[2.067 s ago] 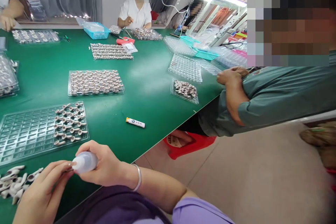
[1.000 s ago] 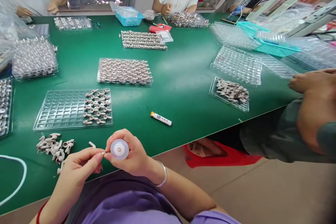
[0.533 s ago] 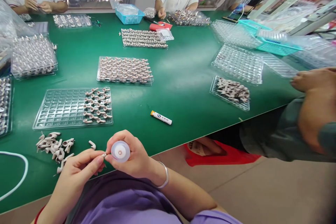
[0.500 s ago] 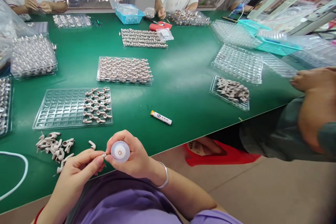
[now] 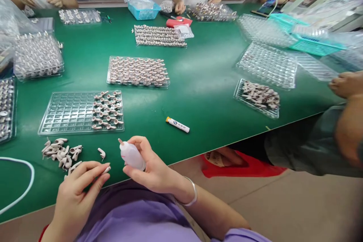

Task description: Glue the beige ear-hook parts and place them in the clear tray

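Note:
My left hand pinches a small white earbud shell between thumb and fingertips, low over the table's near edge. To its right, my right hand is closed round a white squeeze bottle, whose thin brownish nozzle points up and left, apart from the shell. One loose earbud shell lies between the hands, a little beyond them. A pile of similar shells is beside my left hand. Farther off, a clear tray has shells in its right-hand columns.
A white lighter with an orange end lies right of the tray. Filled trays stand beyond. At the right are a tray of heaped shells and a person's arm. A white cable curves at left. Two people sit across the table.
The bottle has drawn back from the shell and turned from its base facing me to its nozzle pointing up-left. My hands have moved apart. The view has shifted slightly.

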Tool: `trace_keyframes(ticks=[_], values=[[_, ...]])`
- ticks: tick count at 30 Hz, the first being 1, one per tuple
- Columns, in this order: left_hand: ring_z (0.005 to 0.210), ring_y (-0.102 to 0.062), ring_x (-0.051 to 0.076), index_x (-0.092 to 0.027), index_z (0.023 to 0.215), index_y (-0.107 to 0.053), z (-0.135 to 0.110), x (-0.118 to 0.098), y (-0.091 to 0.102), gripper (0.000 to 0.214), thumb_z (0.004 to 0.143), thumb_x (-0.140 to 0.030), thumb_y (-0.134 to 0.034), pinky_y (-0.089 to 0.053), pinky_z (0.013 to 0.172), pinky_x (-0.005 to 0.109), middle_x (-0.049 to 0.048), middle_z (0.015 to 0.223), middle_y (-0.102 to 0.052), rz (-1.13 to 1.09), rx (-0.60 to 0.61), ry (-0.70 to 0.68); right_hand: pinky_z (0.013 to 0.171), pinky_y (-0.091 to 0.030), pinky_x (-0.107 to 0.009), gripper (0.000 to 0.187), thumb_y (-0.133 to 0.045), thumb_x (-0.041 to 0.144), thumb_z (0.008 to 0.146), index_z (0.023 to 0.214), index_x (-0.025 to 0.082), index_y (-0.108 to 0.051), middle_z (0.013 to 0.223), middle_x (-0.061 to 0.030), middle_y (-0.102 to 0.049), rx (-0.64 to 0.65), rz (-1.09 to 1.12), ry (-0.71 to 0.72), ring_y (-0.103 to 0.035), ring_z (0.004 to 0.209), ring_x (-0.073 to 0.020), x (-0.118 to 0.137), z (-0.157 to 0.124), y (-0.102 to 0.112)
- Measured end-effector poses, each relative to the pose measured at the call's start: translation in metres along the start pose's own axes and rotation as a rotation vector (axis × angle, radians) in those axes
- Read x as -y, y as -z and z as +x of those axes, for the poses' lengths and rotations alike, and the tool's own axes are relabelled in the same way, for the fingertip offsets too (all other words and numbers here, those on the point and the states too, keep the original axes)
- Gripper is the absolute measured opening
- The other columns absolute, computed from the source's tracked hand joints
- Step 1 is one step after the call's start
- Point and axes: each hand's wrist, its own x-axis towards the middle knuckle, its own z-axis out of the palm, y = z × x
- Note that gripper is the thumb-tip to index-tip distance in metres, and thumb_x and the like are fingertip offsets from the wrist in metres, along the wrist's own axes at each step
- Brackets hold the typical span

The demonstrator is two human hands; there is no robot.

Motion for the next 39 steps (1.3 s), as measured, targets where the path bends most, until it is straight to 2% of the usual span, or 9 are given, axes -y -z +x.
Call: trace_keyframes(ticks=[3, 5, 8, 11, 13, 18, 24, 39], values=[[0.076, -0.064, 0.013, -0.02, 0.11, -0.071, -0.018, 0.007, -0.005, 0.026, 0.085, -0.012, -0.068, -0.05, 0.074, 0.023, 0.0033, 0.087, -0.069, 0.256, -0.118, -0.19, 0.06, -0.046, -0.022, 0.047, -0.063, 0.018, 0.085, 0.122, 0.027, -0.035, 0.095, -0.0006, -0.055, -0.038, -0.089, 0.05, -0.053, 0.071, -0.0115, -0.011, -0.018, 0.0], [0.076, -0.063, 0.015, -0.017, 0.111, -0.07, -0.027, 0.012, -0.009, 0.03, 0.082, -0.008, -0.071, -0.049, 0.076, 0.027, 0.0042, 0.084, -0.068, 0.385, -0.14, -0.246, 0.06, -0.047, -0.023, 0.049, -0.067, 0.02, 0.083, 0.122, 0.027, -0.038, 0.094, -0.0005, -0.058, -0.099, -0.162, 0.133, -0.055, 0.071, -0.0121, -0.02, -0.027, -0.001], [0.074, -0.062, 0.016, -0.017, 0.109, -0.07, -0.034, 0.019, -0.014, 0.028, 0.082, -0.011, -0.072, -0.049, 0.074, 0.029, 0.0042, 0.082, -0.067, 0.477, -0.136, -0.233, 0.065, -0.051, -0.027, 0.046, -0.071, 0.024, 0.082, 0.121, 0.026, -0.047, 0.097, -0.0036, -0.064, -0.156, -0.304, 0.294, -0.059, 0.074, -0.0149, -0.028, -0.034, -0.002], [0.075, -0.063, 0.017, -0.021, 0.11, -0.07, -0.035, 0.021, -0.016, 0.025, 0.085, -0.015, -0.069, -0.049, 0.074, 0.029, 0.0035, 0.083, -0.067, 0.462, -0.137, -0.176, 0.068, -0.053, -0.031, 0.045, -0.068, 0.025, 0.084, 0.125, 0.024, -0.05, 0.096, -0.0066, -0.069, -0.133, -0.385, 0.432, -0.06, 0.074, -0.0175, -0.029, -0.034, -0.001], [0.076, -0.064, 0.017, -0.023, 0.11, -0.07, -0.036, 0.02, -0.017, 0.025, 0.086, -0.016, -0.067, -0.049, 0.073, 0.029, 0.0034, 0.084, -0.067, 0.433, -0.141, -0.146, 0.065, -0.053, -0.032, 0.047, -0.067, 0.024, 0.083, 0.127, 0.023, -0.05, 0.093, -0.0073, -0.07, -0.115, -0.416, 0.47, -0.059, 0.071, -0.018, -0.029, -0.033, 0.0], [0.077, -0.064, 0.017, -0.025, 0.109, -0.071, -0.036, 0.02, -0.019, 0.026, 0.085, -0.016, -0.068, -0.049, 0.074, 0.029, 0.0029, 0.084, -0.067, 0.39, -0.151, -0.105, 0.06, -0.052, -0.031, 0.046, -0.066, 0.022, 0.081, 0.124, 0.021, -0.05, 0.086, -0.0065, -0.07, -0.112, -0.475, 0.486, -0.057, 0.066, -0.0183, -0.028, -0.034, 0.0], [0.08, -0.064, 0.018, -0.022, 0.11, -0.069, -0.036, 0.022, -0.02, 0.029, 0.083, -0.012, -0.07, -0.049, 0.075, 0.03, 0.0039, 0.086, -0.066, 0.389, -0.139, -0.118, 0.058, -0.049, -0.03, 0.047, -0.065, 0.02, 0.08, 0.124, 0.021, -0.049, 0.081, -0.004, -0.068, -0.092, -0.501, 0.489, -0.056, 0.063, -0.0173, -0.026, -0.032, 0.0], [0.077, -0.065, 0.017, -0.024, 0.11, -0.07, -0.036, 0.021, -0.02, 0.028, 0.085, -0.014, -0.068, -0.049, 0.073, 0.03, 0.0034, 0.085, -0.067, 0.381, -0.146, -0.102, 0.059, -0.049, -0.031, 0.046, -0.064, 0.022, 0.081, 0.124, 0.022, -0.048, 0.079, -0.0033, -0.067, -0.085, -0.521, 0.483, -0.055, 0.062, -0.0178, -0.026, -0.031, -0.002]])
